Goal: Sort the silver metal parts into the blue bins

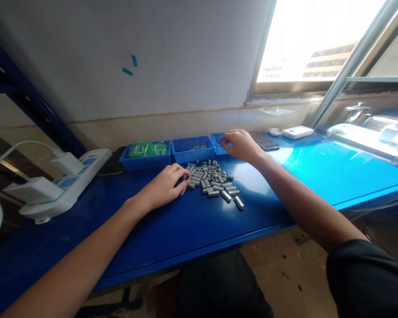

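Observation:
A pile of grey metal hex standoffs (216,184) lies on the blue tabletop, with small screw-like pieces (212,168) at its back. My left hand (162,185) rests at the pile's left edge. Its thumb and fingers curl around a standoff there, and other standoffs lie against the fingertips. Over the right blue bin (218,138) hangs my right hand (242,145), fingers bent down and drawn together. What those fingertips hold, if anything, is too small to make out. The middle blue bin (194,154) contains a few metal pieces.
The left blue bin (146,167) holds green packets (147,149). A white power strip (66,185) with plugged-in adapters stands at left. Behind my right forearm lie a dark phone (265,141) and a white box-like device (297,132). The wall closes off the back.

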